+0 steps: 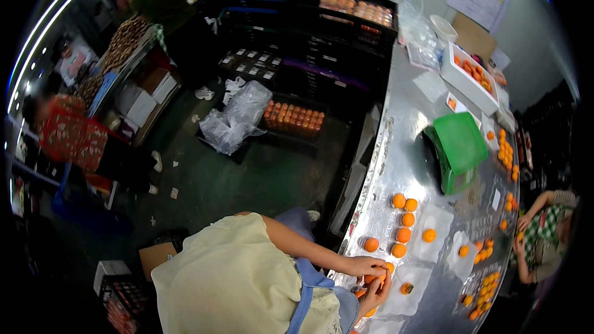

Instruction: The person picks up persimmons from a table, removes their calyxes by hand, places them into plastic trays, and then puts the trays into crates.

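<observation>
My left hand (366, 266) and my right hand (377, 293) meet at the table's near edge, fingers curled around a round orange fruit (370, 279) that they partly hide. Beyond them, several orange fruits (403, 235) stand in a row in a clear plastic tray (383, 222), with one more fruit (371, 244) apart on its near side. To the right, a persimmon (407, 288) with its calyx up rests on a white foam sheet (394, 304). Another fruit (429, 235) sits on a second white sheet (441, 218).
A green weighing scale (459, 148) stands on the metal table (403, 139), before a white box (466, 84) of fruit. Across the table a co-worker (543, 236) handles fruit. Stacked black crates (325, 51) are left of the table; two other people stand farther left.
</observation>
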A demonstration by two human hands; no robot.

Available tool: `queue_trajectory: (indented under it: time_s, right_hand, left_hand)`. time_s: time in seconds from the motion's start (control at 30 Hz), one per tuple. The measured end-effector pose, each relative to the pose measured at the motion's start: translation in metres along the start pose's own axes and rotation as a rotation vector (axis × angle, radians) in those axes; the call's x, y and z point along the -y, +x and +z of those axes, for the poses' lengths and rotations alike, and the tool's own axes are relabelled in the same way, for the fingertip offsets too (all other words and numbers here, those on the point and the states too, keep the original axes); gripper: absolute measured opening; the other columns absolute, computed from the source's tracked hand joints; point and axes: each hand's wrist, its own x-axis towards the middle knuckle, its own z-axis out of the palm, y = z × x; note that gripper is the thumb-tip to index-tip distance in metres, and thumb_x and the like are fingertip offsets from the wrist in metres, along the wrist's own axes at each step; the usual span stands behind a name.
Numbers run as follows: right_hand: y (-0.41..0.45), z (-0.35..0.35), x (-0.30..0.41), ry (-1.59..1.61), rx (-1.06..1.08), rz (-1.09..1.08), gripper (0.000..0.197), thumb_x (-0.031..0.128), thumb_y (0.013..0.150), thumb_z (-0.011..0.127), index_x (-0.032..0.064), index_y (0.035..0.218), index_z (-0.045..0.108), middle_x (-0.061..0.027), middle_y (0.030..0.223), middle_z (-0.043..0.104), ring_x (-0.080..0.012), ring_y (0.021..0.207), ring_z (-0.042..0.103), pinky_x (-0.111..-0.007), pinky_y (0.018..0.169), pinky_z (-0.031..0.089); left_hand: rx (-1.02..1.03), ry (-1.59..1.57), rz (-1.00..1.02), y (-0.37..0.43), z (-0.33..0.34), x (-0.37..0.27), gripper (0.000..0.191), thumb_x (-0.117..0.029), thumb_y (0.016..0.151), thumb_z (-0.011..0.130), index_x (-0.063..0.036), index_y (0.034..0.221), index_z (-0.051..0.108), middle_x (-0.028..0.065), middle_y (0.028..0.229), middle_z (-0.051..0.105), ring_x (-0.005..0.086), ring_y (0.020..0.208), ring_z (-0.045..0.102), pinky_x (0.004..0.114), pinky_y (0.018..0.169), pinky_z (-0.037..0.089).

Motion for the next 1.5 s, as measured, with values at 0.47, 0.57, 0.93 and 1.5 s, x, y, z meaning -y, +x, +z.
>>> queue_trajectory:
  time_s: [0.47,0.57,0.93,1.5]
  right_hand:
    - [-0.033,-0.011,-0.030,-0.361,0.157,-0.360,0.053,0.009,0.066,0.074,-0.0014,0.113,0.052,-0.0070,0.093,0.049,-0.0190,0.080,0.047,-0.029,0.065,0.040]
    - [-0.033,0.007,-0.009,-0.423,0.080,-0.162,0.053,0.010,0.067,0.073,0.0013,0.115,0.053,-0.0083,0.090,0.051,-0.0206,0.080,0.050,-0.028,0.070,0.042]
    - [0.008,0.068,0.001,0.172,-0.568,0.044,0.048,0.003,0.076,0.064,0.0024,0.120,0.046,-0.0066,0.102,0.052,-0.0070,0.069,0.053,-0.021,0.063,0.044]
    - [0.002,0.071,0.008,0.691,-0.512,0.059,0.045,0.017,0.084,0.060,-0.0011,0.121,0.043,-0.0111,0.110,0.054,-0.0183,0.095,0.056,-0.029,0.073,0.050]
  left_hand:
    - [-0.161,0.024,-0.317,-0.032,0.018,0.031,0.049,-0.052,0.091,0.033,-0.0090,0.108,0.050,0.0023,0.086,0.053,0.0081,0.070,0.049,0.022,0.049,0.040]
    - [-0.037,-0.034,-0.411,-0.024,0.003,0.028,0.041,-0.041,0.093,0.031,-0.0080,0.103,0.053,0.0035,0.087,0.056,0.0093,0.072,0.052,0.023,0.056,0.044]
    - [0.515,-0.377,-0.577,0.060,-0.065,-0.061,0.051,-0.030,0.088,0.041,-0.0043,0.131,0.032,0.0110,0.116,0.047,0.0200,0.103,0.049,0.033,0.082,0.042]
    - [0.630,0.250,-0.018,0.060,-0.056,-0.070,0.060,-0.003,0.074,0.065,-0.0011,0.127,0.039,0.0098,0.127,0.042,0.0209,0.122,0.037,0.037,0.104,0.026]
